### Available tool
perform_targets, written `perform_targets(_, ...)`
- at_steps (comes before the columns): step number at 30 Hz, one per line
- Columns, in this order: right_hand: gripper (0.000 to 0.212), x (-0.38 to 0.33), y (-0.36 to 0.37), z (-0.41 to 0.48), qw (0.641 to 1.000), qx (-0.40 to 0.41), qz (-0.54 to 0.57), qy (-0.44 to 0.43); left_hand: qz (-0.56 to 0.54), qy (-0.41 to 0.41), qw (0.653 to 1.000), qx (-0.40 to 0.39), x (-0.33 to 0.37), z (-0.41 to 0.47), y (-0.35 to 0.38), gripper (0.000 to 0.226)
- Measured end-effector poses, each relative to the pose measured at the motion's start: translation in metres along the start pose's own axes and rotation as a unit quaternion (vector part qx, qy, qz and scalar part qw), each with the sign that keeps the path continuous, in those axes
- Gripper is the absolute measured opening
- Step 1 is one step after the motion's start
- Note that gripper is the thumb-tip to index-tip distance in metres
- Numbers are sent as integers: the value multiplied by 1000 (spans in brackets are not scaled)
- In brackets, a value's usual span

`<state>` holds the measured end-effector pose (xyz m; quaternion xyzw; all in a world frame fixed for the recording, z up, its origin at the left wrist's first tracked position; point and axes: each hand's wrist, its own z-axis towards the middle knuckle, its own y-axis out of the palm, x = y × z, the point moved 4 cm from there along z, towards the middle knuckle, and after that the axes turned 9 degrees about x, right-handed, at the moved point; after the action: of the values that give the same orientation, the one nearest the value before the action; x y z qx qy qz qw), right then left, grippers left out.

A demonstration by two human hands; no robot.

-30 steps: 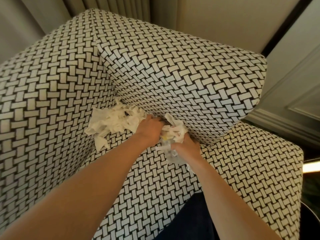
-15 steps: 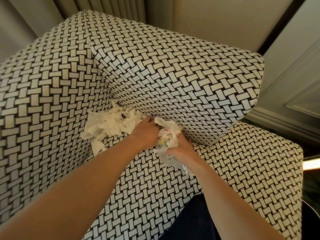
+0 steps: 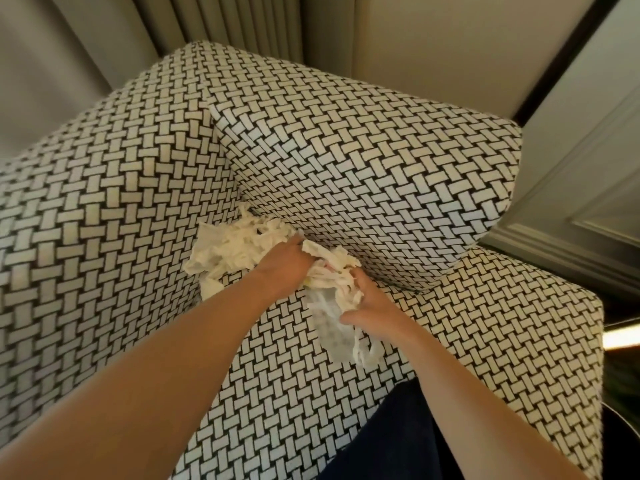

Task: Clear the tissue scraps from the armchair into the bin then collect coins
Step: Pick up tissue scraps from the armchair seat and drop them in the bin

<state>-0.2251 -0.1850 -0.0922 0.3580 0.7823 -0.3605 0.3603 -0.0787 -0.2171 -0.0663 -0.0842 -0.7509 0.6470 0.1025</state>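
A heap of white tissue scraps [image 3: 230,251] lies in the back corner of the armchair seat [image 3: 284,368], which is covered in a black-and-white woven pattern. My left hand [image 3: 282,268] presses into the heap with its fingers curled around scraps. My right hand [image 3: 372,304] is closed on a bunch of tissue scraps [image 3: 337,306] that hangs down below the palm. The two hands sit side by side, almost touching. No coins or bin are in sight.
The armchair's back cushion [image 3: 363,181] rises right behind the hands, and the left arm [image 3: 86,220] of the chair walls off the left side. Curtains [image 3: 214,26] and a panelled wall [image 3: 588,168] stand behind. My dark trouser leg [image 3: 391,434] touches the seat's front.
My right hand has drawn back toward me with its bunch of scraps, which now dangles lower. The left hand stays in the heap. The camera has tilted slightly.
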Motion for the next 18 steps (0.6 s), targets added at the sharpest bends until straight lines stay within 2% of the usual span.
perform_targets(4,77,-5,12,-15,996,-41,-62,-41,-117,-17,993,29,-24,-27,20,48)
perform_targets(6,72,-8,18,-22,991,-50,-100,-71,-103,25,993,41,-33,-41,31,53)
perform_targets(8,67,-12,24,-28,970,-49,-202,-126,-112,41,992,33,-38,-56,40,69)
perform_targets(10,71,-12,29,-32,945,-48,-285,-154,-103,40,994,24,-39,-67,44,80)
perform_targets(12,68,-9,28,-32,934,-26,-314,-170,-85,42,995,19,-33,-76,44,85)
perform_targets(14,60,-7,23,-31,941,15,-288,-178,-85,33,995,30,-29,-85,42,92)
perform_targets(16,56,-9,14,-31,958,79,-197,-194,-119,10,992,37,-28,-94,38,101)
perform_targets(18,49,-13,6,-34,959,150,-108,-214,-161,-13,985,66,-30,-102,32,104)
